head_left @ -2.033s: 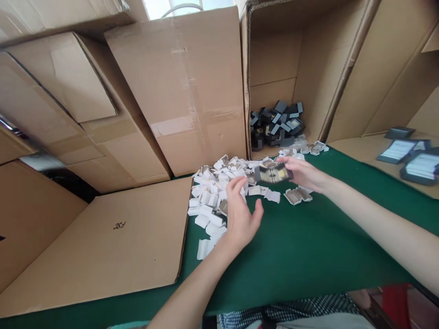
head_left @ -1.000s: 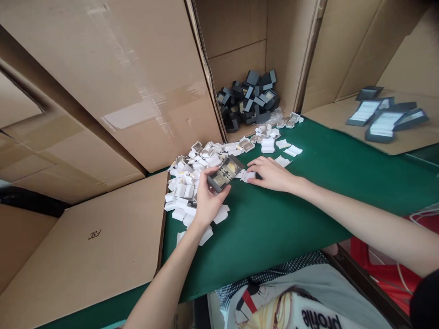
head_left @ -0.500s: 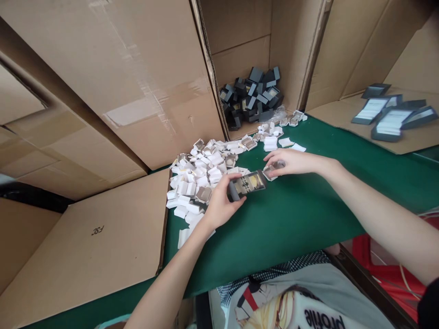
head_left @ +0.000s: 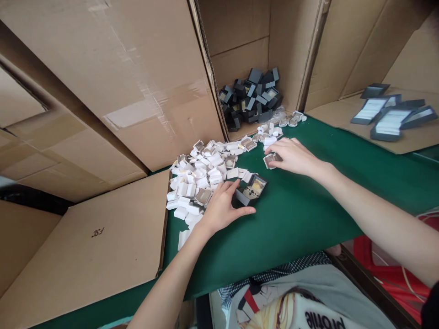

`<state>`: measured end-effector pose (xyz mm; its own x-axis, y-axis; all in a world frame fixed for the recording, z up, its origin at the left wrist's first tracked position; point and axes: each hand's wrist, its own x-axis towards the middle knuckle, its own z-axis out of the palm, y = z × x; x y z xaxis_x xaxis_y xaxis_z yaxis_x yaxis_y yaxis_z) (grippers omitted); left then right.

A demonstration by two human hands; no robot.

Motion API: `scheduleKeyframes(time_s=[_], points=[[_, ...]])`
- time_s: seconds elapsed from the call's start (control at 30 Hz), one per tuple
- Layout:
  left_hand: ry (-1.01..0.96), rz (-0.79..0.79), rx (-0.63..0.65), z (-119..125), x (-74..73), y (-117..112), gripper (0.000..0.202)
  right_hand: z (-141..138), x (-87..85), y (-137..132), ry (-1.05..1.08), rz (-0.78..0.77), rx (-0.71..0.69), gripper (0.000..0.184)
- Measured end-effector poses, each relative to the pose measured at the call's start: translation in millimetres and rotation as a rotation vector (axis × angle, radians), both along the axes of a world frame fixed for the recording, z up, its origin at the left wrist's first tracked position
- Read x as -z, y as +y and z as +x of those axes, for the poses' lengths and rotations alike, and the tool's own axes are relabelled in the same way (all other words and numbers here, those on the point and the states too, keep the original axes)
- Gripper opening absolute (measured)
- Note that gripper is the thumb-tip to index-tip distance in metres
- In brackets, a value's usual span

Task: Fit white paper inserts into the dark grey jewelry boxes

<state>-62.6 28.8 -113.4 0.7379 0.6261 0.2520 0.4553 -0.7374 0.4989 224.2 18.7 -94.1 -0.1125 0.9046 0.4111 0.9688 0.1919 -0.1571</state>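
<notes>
My left hand [head_left: 224, 205] is open beside a small dark grey hinged box [head_left: 244, 196], its thumb and fingers spread around the box's near left end. That box sits with its lid up on the green tabletop, showing a pale yellowish patch and dark marks inside. Farther right, my right hand [head_left: 294, 156] has its thumb and fingers around a small white insert with a greyish inside [head_left: 270, 161], low over the table. To the left of both hands spreads a heap of similar white inserts [head_left: 214, 160].
Many dark boxes [head_left: 255, 93] fill the bottom of an open carton behind the heap. At the right, several dark boxes with white contents [head_left: 393, 123] lie on cardboard. A cardboard flap [head_left: 120, 237] covers the table's left side; tall carton walls [head_left: 144, 82] rise behind it.
The dark box has gone from my left hand's grip to the tabletop, its lid now raised more. My left fingers have spread. My right hand has shifted slightly away from me with the white insert.
</notes>
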Motion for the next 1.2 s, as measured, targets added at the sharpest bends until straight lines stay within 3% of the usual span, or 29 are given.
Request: scheduleKeyframes(time_s=[0.13,0.23,0.33,0.47,0.7,0.83,0.97,1.1,1.2], points=[[-0.031,-0.043,0.135,-0.7,-5.2,-6.7,0.087,-9.0,1.9,-0.7,0.021,0.078,-0.112,0.022],[-0.05,-0.089,0.187,-0.6,-11.0,-12.4,0.066,-24.3,8.8,-1.4,0.025,-0.001,-0.201,0.025],[-0.057,-0.105,0.176,-0.9,-16.1,-15.6,0.047,-37.7,18.7,-0.7,0.027,-0.055,-0.211,0.024],[-0.034,-0.03,0.213,-0.7,-19.0,-15.1,0.04,-44.9,22.8,0.1,0.075,-0.111,-0.206,0.018],[0.021,0.073,0.37,0.1,-14.6,-10.9,0.046,-47.7,11.4,-3.3,0.336,-0.198,-0.191,0.011],[0.021,0.109,0.347,-0.4,-11.7,-8.9,0.04,-47.9,8.0,-4.1,0.645,-0.196,-0.239,0.008],[-0.115,0.051,0.32,-0.8,-11.6,-7.9,0.036,-48.7,4.6,-5.3,1.004,-0.185,-0.295,0.01],[-0.389,0.05,0.097,-1.3,-11.8,-4.1,0.022,-53.3,2.1,-8.9,1.329,-0.267,-0.437,0.009],[-0.487,-0.023,0.009,-1.2,-10.5,0.9,0.033,-60.5,2.5,-12.2,1.519,-0.411,-0.584,0.009]])
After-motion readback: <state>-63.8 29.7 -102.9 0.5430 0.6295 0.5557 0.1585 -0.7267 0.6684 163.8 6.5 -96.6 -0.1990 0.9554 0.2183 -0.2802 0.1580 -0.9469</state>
